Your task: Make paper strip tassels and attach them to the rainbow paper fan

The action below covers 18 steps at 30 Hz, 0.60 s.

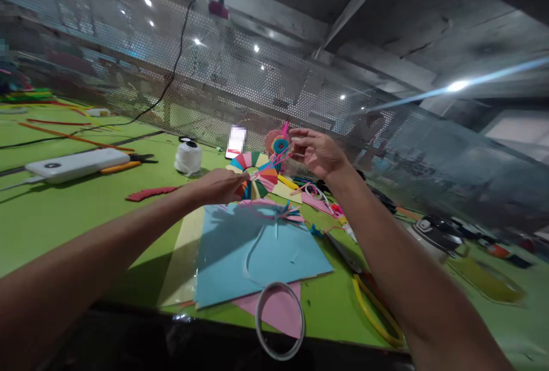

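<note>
My left hand [225,184] is closed on the near-left edge of a ring of multicoloured paper segments [266,176], raised above a light blue sheet [266,251]. Thin pink string [277,163] runs from this ring up to my right hand [319,152], whose fingers are pinched at its far end. Just left of those fingertips is a round paper rosette [281,145] with a blue ring and a reddish centre. What supports the rosette is hidden. Paper strips [294,212] in pink and blue hang below the ring.
A tape ring [279,320] overhangs the front edge. Yellow-handled scissors [377,311] lie right of the sheets. Leftward are a white thread spool [187,158], a white power bank [77,165], and orange-handled pliers [124,164]. A lit phone [237,141] leans against the mesh panel [257,91].
</note>
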### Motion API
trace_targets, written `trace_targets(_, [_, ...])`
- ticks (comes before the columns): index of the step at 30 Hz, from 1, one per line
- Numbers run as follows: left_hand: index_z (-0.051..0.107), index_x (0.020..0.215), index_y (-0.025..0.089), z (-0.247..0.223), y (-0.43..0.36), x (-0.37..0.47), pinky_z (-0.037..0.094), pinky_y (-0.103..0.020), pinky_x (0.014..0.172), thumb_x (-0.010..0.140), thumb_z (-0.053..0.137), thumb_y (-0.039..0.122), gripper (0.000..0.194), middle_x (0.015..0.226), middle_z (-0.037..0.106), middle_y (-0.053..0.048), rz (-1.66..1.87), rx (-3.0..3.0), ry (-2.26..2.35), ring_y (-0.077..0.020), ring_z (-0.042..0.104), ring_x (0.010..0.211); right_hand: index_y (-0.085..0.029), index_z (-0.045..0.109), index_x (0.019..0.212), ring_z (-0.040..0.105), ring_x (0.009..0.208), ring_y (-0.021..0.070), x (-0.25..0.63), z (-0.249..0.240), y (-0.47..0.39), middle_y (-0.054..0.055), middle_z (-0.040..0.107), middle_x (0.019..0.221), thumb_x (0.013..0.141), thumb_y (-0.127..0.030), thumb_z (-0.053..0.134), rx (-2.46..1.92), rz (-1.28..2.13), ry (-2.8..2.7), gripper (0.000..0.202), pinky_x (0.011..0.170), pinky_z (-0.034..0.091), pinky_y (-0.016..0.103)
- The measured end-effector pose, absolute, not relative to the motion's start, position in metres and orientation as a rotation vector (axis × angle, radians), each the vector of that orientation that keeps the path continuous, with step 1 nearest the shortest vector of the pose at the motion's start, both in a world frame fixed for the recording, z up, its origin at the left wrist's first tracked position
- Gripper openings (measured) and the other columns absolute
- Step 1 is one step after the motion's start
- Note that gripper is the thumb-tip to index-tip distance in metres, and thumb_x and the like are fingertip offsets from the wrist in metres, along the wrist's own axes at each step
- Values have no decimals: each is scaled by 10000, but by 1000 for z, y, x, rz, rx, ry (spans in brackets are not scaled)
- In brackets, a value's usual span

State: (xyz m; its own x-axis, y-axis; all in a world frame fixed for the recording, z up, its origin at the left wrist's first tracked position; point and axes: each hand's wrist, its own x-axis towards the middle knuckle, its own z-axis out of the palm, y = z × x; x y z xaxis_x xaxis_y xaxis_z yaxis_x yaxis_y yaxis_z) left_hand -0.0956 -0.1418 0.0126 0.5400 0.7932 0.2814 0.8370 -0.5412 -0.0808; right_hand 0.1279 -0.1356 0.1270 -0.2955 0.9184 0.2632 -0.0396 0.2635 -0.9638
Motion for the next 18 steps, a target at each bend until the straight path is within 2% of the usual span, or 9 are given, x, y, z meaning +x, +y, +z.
trace_targets(3, [416, 1292, 223, 1, -136, -87, 400, -278, 595, 736, 556, 349, 587, 852, 685, -107, -301, -2584, -1465, -250, 635, 726, -161, 576, 850, 527, 564, 97, 118, 124, -122, -23, 588, 672, 637, -71, 580, -834, 1209, -1543, 232, 653, 461, 312])
trace_targets(9, [386, 1314, 230, -19, -124, -76, 399, -271, 573, 747, 524, 410, 610, 901, 681, -114, -317, -2568, -1605, -248, 636, 750, -158, 560, 854, 506, 519, 94, 102, 121, -88, -46, 532, 560, 624, -67, 547, -901, 1116, -1523, 247, 593, 457, 279])
trace_targets(15, [413, 1293, 264, -22, -112, -72, 406, -264, 585, 733, 531, 388, 586, 861, 674, -82, -302, -2648, -1579, -234, 629, 745, -146, 558, 893, 492, 509, 59, 109, 113, -44, -43, 536, 600, 714, -74, 528, -1053, 925, -1555, 195, 563, 453, 217])
trace_targets(18, [454, 1269, 270, -19, -106, -70, 412, -255, 597, 710, 569, 350, 577, 844, 675, -69, -273, -2729, -1546, -217, 629, 731, -123, 568, 939, 528, 571, 72, 119, 95, -21, -7, 582, 722, 825, -173, 544, -1179, 869, -1630, 127, 570, 473, 229])
